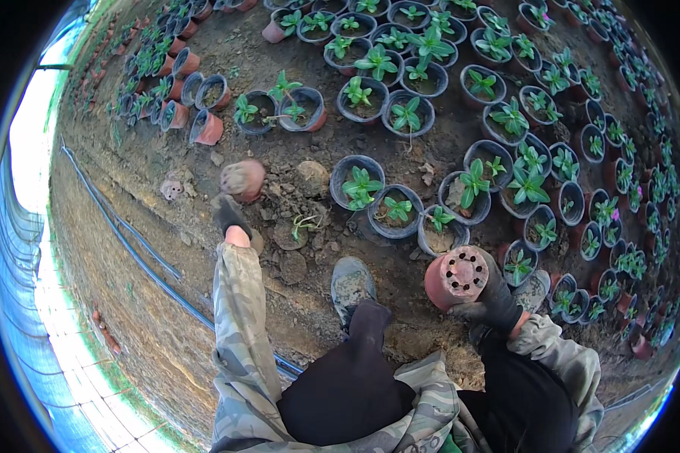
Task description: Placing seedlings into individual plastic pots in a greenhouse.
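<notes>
My left hand (230,215), in a dark glove, reaches out over the soil at the left. Just beyond its fingers is a blurred reddish plastic pot (245,178); whether the fingers grip it cannot be told. In a dark glove too, my right hand (490,300) holds a red plastic flowerpot (456,277) with its base turned up, showing a ring of drainage holes. Between my hands, a wilted seedling (303,226) lies at a clod of soil (290,236). Potted seedlings (398,209) stand just ahead of my feet.
Rows of potted green plants (510,119) spread ahead and to the right. Some pots (207,127) lie tipped at the upper left. A stone-like clump (311,176) sits among crumbled soil. A blue hose (147,269) runs along the ground at the left, near netting (20,328).
</notes>
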Demonstrator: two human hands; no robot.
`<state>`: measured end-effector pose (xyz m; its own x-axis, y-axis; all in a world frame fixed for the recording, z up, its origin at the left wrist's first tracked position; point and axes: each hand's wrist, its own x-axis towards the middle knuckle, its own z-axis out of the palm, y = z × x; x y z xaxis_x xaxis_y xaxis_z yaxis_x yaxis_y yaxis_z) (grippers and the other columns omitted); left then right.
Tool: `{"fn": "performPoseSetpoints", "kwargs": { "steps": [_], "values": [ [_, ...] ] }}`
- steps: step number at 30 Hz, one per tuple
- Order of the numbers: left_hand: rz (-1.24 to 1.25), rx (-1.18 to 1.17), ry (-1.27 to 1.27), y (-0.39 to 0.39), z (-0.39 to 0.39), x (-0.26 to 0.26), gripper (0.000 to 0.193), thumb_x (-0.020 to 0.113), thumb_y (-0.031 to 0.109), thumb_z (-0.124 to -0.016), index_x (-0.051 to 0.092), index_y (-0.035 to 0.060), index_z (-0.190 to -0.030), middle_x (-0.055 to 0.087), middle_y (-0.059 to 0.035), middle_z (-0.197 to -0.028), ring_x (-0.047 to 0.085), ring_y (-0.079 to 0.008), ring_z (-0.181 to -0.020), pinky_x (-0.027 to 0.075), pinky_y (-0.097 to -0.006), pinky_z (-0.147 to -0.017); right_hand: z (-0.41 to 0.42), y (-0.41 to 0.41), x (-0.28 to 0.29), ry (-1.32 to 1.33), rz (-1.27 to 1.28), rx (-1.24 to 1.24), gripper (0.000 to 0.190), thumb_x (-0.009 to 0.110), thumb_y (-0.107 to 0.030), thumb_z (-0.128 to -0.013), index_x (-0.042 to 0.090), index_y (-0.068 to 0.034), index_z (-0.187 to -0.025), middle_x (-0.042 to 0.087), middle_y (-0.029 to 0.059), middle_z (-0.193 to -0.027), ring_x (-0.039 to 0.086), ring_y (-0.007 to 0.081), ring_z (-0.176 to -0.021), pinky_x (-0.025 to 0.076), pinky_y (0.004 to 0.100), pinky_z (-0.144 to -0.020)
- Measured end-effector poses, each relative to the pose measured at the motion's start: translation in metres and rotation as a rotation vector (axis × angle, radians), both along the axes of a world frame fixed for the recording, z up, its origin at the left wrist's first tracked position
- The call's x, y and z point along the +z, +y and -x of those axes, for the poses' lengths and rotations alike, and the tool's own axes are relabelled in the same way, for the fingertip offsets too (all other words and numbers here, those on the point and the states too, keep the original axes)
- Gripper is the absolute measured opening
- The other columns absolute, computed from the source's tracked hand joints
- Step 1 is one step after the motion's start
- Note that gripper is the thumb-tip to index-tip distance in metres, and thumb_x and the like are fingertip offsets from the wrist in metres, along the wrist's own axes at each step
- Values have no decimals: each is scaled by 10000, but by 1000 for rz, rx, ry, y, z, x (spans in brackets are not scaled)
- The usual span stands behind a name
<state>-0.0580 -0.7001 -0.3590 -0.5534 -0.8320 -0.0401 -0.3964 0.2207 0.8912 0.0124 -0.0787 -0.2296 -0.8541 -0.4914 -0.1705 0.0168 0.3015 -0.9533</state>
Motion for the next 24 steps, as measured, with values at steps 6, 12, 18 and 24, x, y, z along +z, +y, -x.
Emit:
{"fn": "performPoseSetpoints", "kwargs": {
  "steps": [6,12,18,24],
  "values": [
    [368,-363,-177,76,54,24,462,581,263,-892,506,-3,-1262,595,-146,-1186,569,-268,-1064,426,-363,-925,4,19,2,11,-88,-25,1000,877,-424,-560,385,-43,-1342,476,167,-1297,461,358,-1210,356,458,-1028],
    [789,-521,-680,133,58,65,545,620,356,-848,498,90,-1308,520,-214,-1287,421,-369,-1234,334,-443,-1031,8,15,1,117,-133,-12,1013,877,-448,-543,396,-24,-1327,488,186,-1275,478,368,-1191,373,463,-1017],
    [882,-547,-354,109,40,57,543,629,384,-839,528,90,-1284,545,-207,-1235,458,-386,-1183,362,-455,-998,10,13,1,120,-145,-5,995,874,-465,-527,435,-17,-1300,498,203,-1275,479,392,-1192,379,468,-1007],
    [859,-578,-315,95,28,71,483,614,347,-865,553,60,-1249,544,-205,-1225,478,-387,-1153,367,-445,-996,13,1,14,70,-112,-5,987,870,-465,-534,437,-21,-1302,499,190,-1278,483,369,-1193,383,457,-1004]
  ]
}}
